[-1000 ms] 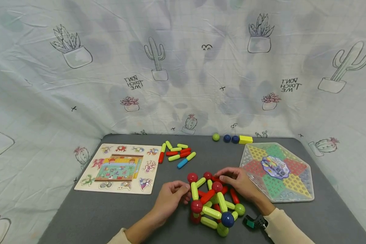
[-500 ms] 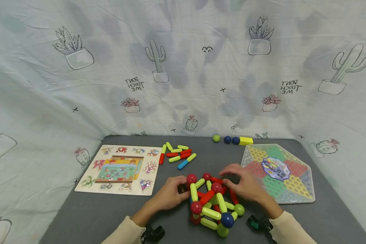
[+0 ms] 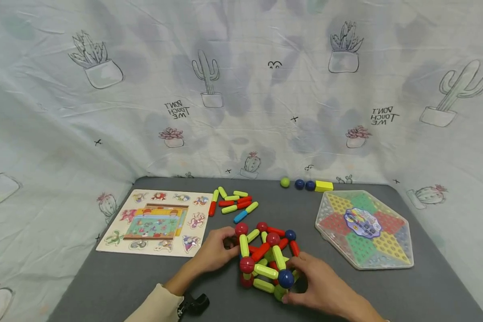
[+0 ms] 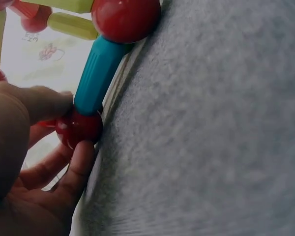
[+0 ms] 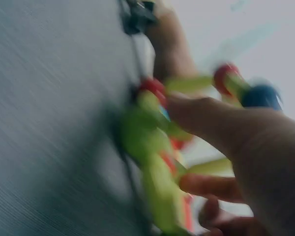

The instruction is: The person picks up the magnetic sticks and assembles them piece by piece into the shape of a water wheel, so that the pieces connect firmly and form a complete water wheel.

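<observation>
A structure of magnetic rods and balls (image 3: 266, 271) stands on the table between both hands, in red, yellow-green and blue. At its left side my left hand (image 3: 214, 251) holds a bottom corner. In the left wrist view thumb and fingers pinch a red ball (image 4: 79, 130) under a blue rod (image 4: 98, 76). My right hand (image 3: 321, 285) grips the front right corner, its thumb by the low green ball (image 3: 279, 293), below a dark blue ball (image 3: 285, 279). The right wrist view is blurred, with thumb and fingers around the structure's green ball (image 5: 140, 132).
Several loose rods (image 3: 230, 209) lie behind the structure. A wooden picture puzzle board (image 3: 104, 243) is at the left, a hexagonal game box (image 3: 362, 223) at the right. One green ball (image 3: 285, 182), two blue balls (image 3: 299, 184) and a yellow block (image 3: 324, 186) line the back edge.
The structure has shifted left. My left hand has taken hold of its left side. My right hand has gone from the back right to the front right corner, uncovering a blue ball.
</observation>
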